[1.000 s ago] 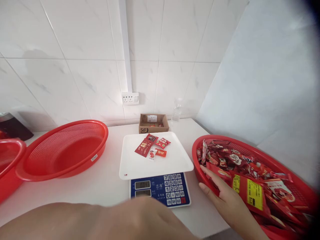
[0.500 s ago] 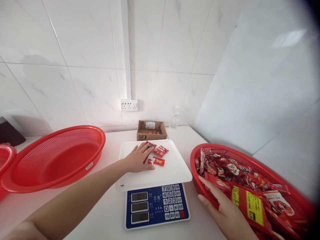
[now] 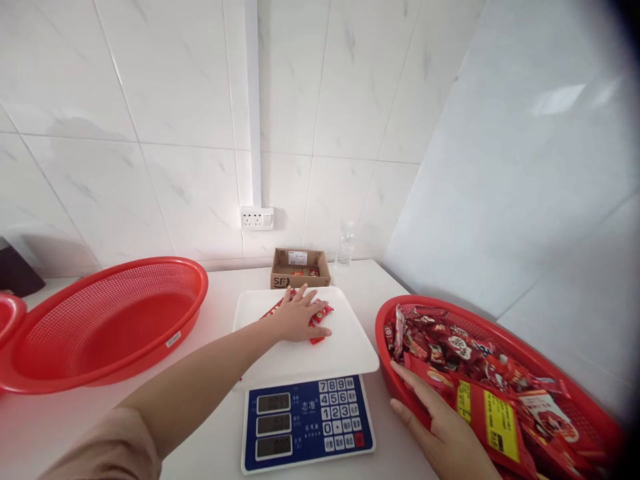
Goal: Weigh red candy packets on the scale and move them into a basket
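Observation:
My left hand lies palm down with spread fingers over small red snack packets on the white pan of a digital scale. It partly hides them; a red wrapper edge shows left of the fingers. At the right, my right hand rests at the near-left rim of a red plastic basket, thumb and forefinger stretched out and apart; its other fingers are hidden. Many red snack packets fill that basket, among them a large one with a yellow label.
Another red basket stands at the left, with part of one more at the edge. Behind the pan are a small cardboard box with a few packets inside and a clear bottle. Tiled walls bound the table.
My left hand has slid right across the pan, covering more of the packets. A red wrapper now shows to its left. The right hand keeps its place at the basket. The view has shifted slightly.

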`<state>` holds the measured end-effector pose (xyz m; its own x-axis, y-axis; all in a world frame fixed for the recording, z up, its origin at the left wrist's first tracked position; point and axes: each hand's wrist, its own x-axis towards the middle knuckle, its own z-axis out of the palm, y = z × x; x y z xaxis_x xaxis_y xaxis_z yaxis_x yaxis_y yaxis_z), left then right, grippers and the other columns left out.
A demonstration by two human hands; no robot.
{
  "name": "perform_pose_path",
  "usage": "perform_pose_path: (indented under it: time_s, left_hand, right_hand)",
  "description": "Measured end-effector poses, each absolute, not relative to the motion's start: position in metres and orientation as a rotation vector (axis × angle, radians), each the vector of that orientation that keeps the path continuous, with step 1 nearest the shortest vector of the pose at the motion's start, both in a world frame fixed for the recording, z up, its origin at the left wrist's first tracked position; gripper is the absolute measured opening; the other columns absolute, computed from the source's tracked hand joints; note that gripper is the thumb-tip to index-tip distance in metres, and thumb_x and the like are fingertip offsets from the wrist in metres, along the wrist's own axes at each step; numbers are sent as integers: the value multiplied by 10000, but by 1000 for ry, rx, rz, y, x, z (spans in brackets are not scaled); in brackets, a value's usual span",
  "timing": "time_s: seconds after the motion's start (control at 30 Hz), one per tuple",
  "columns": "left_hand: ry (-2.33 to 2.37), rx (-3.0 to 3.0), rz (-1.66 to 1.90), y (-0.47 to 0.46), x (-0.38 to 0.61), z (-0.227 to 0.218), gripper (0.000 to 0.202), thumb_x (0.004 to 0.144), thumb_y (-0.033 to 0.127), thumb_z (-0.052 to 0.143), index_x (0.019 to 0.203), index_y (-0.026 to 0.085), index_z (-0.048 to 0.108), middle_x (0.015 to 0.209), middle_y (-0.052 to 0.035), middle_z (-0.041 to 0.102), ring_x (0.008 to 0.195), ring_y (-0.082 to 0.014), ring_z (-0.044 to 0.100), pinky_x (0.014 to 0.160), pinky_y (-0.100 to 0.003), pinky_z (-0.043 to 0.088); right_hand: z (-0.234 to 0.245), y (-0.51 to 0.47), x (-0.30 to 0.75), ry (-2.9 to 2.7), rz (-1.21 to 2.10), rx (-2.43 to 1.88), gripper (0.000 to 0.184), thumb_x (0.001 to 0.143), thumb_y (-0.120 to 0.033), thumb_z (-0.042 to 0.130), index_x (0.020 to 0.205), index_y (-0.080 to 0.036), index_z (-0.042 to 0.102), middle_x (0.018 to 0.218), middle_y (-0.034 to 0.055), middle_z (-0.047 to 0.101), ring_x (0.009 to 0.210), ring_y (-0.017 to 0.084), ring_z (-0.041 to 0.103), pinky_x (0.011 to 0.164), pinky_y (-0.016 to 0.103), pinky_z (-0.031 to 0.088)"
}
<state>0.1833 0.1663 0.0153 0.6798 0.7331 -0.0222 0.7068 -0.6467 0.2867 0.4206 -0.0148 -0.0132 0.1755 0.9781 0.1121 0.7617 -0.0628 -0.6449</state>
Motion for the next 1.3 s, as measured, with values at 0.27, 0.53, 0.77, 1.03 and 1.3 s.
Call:
perform_pose_path:
  time_s: [0.27, 0.53, 0.77, 1.03, 1.3]
  left_hand:
    - [1093, 2579, 220, 167, 161, 20, 611, 792, 552, 559, 1304, 237, 447, 1469, -103, 342, 1380, -316, 200, 1106, -532, 153]
    - [1298, 2419, 315, 175, 127, 25, 582, 881, 527, 443, 1366, 216, 357, 1469, -119, 319, 1345, -315, 278, 1074, -578, 211]
    - [1265, 2367, 126, 155, 131, 13, 905, 751, 735, 417, 1461, 253, 131, 1555, -111, 90, 1414, -310, 17, 1121, -536, 97]
    - [1399, 2337, 191, 160, 113, 29, 851, 810, 682, 345, 1457, 171, 132, 1549, -141, 117, 1417, -280, 47, 1123, -476, 144]
    - [1594, 2343, 230, 170, 79, 34, 785, 835, 640, 316, 1451, 181, 158, 1535, -128, 193, 1415, -251, 106, 1113, -437, 201]
  right_hand:
    - [-14, -16, 421, -1666, 497, -1887, 576, 823, -509, 449, 1289, -178, 519, 1368, 85, 499, 1277, 252, 432, 1051, 425, 368]
    - [-18, -14, 423, -1673, 472, -1856, 555, 825, -492, 474, 1290, -194, 521, 1371, 78, 496, 1278, 256, 429, 1044, 422, 380]
    - [-20, -14, 427, -1711, 428, -1854, 532, 827, -474, 486, 1279, -196, 533, 1358, 73, 509, 1266, 261, 443, 1033, 417, 396]
    - [-18, -14, 425, -1698, 449, -1886, 555, 830, -509, 457, 1291, -206, 523, 1365, 66, 503, 1269, 260, 439, 1034, 416, 394]
    - [-20, -13, 426, -1699, 456, -1883, 552, 833, -502, 468, 1300, -212, 512, 1371, 66, 497, 1271, 261, 437, 1037, 424, 389]
